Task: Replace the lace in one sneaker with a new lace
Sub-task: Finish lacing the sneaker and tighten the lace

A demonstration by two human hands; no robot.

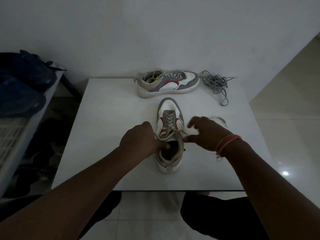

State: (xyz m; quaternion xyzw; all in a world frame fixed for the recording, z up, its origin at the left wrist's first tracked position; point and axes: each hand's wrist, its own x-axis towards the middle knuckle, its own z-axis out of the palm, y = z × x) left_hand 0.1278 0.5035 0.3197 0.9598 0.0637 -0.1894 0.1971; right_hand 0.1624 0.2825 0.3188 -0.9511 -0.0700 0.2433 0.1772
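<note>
Near sneaker [168, 135] stands mid-table, heel toward camera, toe pointing away, cream lace [168, 131] loosened at top. Left hand [140, 139] grips the collar, fingers curled, thumb inside the opening. Right hand [206, 134] pinches a lace end beside the tongue, other fingers spread; blurred. Second sneaker [167, 84] lies sideways at far table [107, 135] edge. Grey lace [215, 84] bundled right of it. Orange thread band [226, 142] on right wrist.
</note>
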